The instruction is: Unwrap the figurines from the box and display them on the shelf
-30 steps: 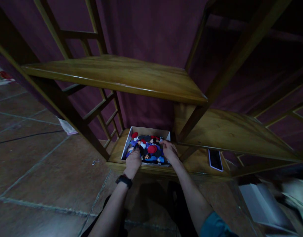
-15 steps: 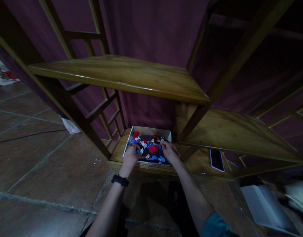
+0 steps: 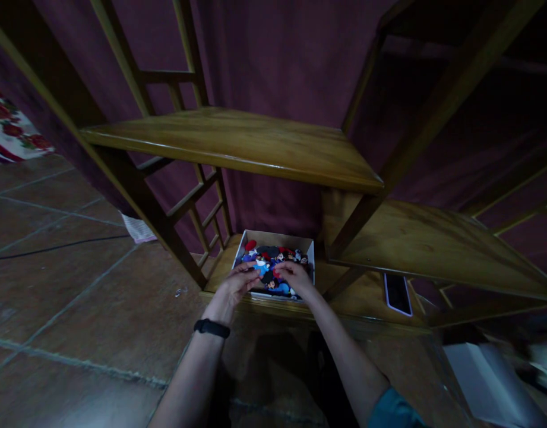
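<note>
A shallow white cardboard box (image 3: 312, 263) stands on the bottom wooden shelf. It is filled with small colourful toy figures (image 3: 280, 288) in blue, black, red and white. My left hand (image 3: 237, 284) is over the box's left side, thumb and fingers closed on a small blue-and-white figure (image 3: 261, 267). Over the right half, my right hand (image 3: 296, 277) has its fingertips pinched at a red round piece (image 3: 277, 273). Its fingers partly cover that piece. A black band (image 3: 212, 327) is around my left wrist.
Above the box juts a wooden shelf (image 3: 237, 142), and a slanted post (image 3: 360, 217) rises to the right. A phone with a pale purple edge (image 3: 397, 293) lies on the lower shelf. A white box (image 3: 487, 380) sits on the floor at right, and a dark cable (image 3: 68, 245) crosses the tiles.
My left hand has lifted the blue-and-white figure and turned toward the middle. My right hand has moved left onto the red piece. The view has shifted slightly.
</note>
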`<state>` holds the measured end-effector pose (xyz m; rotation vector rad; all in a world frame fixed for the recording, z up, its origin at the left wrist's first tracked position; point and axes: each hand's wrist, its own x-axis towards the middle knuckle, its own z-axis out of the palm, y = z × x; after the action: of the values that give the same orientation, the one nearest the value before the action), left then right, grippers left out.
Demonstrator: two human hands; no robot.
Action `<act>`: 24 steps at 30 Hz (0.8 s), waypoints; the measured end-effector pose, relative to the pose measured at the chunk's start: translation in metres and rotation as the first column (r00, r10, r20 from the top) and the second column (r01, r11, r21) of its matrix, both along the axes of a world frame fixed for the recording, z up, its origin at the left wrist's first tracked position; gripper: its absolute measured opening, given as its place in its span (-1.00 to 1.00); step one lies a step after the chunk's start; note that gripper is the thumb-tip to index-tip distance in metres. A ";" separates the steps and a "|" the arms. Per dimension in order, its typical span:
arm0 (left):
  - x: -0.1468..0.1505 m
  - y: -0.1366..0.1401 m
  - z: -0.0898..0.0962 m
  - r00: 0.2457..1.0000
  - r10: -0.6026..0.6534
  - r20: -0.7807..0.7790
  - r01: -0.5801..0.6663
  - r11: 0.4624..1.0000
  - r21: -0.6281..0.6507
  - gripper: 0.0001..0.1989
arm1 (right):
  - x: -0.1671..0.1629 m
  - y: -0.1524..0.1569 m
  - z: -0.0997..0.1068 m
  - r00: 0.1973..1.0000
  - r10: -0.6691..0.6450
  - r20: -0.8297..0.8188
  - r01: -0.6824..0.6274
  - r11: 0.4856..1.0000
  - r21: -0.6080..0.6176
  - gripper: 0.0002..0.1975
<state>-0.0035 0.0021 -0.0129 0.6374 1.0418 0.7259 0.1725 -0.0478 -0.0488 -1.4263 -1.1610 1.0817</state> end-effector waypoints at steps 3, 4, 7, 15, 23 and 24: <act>0.003 -0.001 0.000 1.000 -0.018 0.008 0.018 1.000 -0.001 -0.73 | -0.010 -0.001 0.004 0.993 -0.014 -0.116 0.012 1.000 -0.020 -0.77; 0.004 -0.001 -0.001 1.000 -0.024 0.007 0.024 1.000 0.004 -0.73 | -0.013 -0.001 0.006 0.990 -0.016 -0.141 0.013 1.000 -0.023 -0.76; 0.006 -0.003 -0.001 1.000 -0.023 0.019 0.022 1.000 0.013 -0.74 | -0.019 -0.001 0.009 0.981 -0.023 -0.194 0.022 1.000 -0.009 -0.76; 0.010 -0.006 -0.003 0.999 0.012 0.048 -0.013 1.000 0.024 -0.73 | -0.019 0.000 0.008 0.976 -0.090 -0.198 0.095 0.995 0.014 -0.79; 0.016 -0.009 0.003 0.996 -0.003 0.088 0.004 1.000 -0.009 -0.69 | -0.027 -0.004 0.013 0.992 -0.045 -0.119 0.051 0.998 0.044 -0.81; 0.016 -0.010 0.005 0.994 -0.027 0.109 0.029 0.999 -0.017 -0.67 | -0.029 -0.005 0.014 0.992 -0.042 -0.120 0.048 0.998 0.051 -0.82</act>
<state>0.0123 -0.0079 -0.0074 0.5894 0.9368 0.7178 0.1439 -0.0524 -0.0348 -1.3225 -1.0606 1.0810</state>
